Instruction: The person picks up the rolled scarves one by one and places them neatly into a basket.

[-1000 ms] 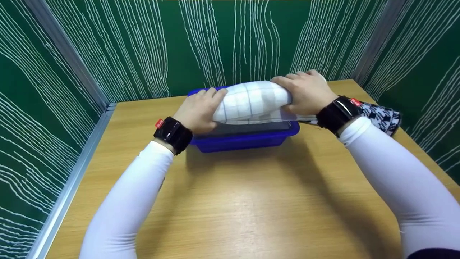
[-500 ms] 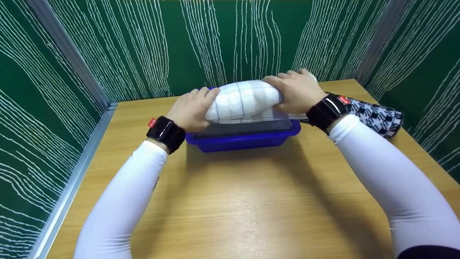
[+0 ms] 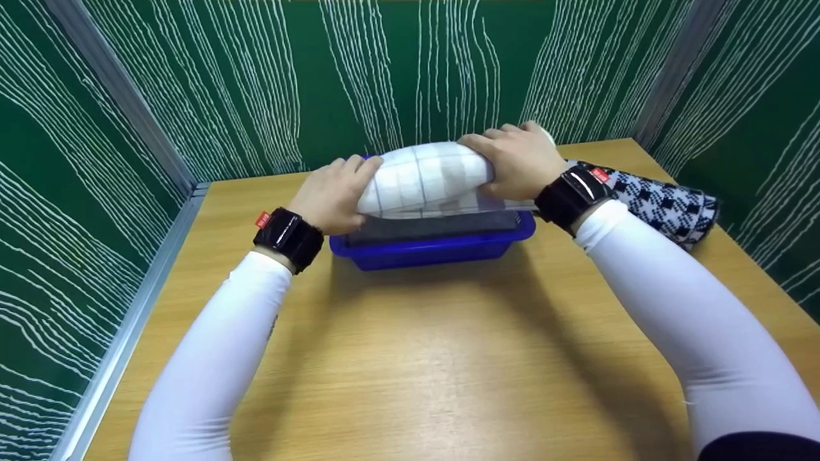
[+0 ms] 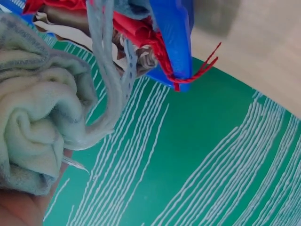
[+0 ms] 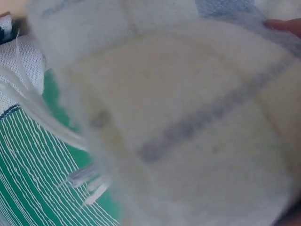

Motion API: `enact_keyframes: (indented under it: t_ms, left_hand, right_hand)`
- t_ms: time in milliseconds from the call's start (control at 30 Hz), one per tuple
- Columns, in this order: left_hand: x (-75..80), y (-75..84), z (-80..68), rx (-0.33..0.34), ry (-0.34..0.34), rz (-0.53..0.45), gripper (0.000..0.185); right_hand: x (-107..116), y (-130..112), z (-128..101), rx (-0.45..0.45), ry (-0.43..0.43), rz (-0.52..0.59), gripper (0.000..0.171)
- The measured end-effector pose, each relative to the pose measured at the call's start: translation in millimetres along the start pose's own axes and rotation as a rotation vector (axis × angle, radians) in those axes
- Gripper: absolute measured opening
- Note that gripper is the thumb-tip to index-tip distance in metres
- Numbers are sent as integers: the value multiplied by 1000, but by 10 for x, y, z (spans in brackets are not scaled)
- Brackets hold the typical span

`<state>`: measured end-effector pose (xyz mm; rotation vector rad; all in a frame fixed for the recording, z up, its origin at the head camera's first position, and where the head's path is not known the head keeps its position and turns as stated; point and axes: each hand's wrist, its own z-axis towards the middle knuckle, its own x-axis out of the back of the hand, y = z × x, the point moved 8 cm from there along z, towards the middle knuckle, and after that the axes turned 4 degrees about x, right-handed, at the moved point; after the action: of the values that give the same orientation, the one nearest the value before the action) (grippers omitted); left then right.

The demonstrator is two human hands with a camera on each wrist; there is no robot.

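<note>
A rolled white cloth with a grey grid (image 3: 426, 177) lies across the top of a blue plastic bin (image 3: 442, 248) at the far side of the wooden table. My left hand (image 3: 333, 195) grips the roll's left end and my right hand (image 3: 512, 160) grips its right end. A dark grey folded cloth (image 3: 435, 225) sits in the bin under the roll. The left wrist view shows the roll's coiled end (image 4: 33, 136) with fringe, and the bin's blue corner (image 4: 174, 42) with red fabric inside. The right wrist view is filled by the white cloth (image 5: 188, 122).
A rolled black-and-white checked cloth (image 3: 666, 205) lies on the table to the right of the bin, behind my right wrist. Green walls with white lines enclose the table on three sides. Bare wooden tabletop (image 3: 423, 358) spreads in front of the bin.
Both hands and the white roll have shifted slightly to the left over the bin. More of the checked cloth shows behind my right wrist.
</note>
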<state>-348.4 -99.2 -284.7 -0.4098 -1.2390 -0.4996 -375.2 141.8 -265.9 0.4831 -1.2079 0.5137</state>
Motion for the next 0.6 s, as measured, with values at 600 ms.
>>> enact_keyframes:
  t_ms: [600]
  left_hand:
    - [-150, -269, 184, 81, -26, 21, 83]
  right_hand:
    - [-162, 84, 287, -19, -23, 2, 79]
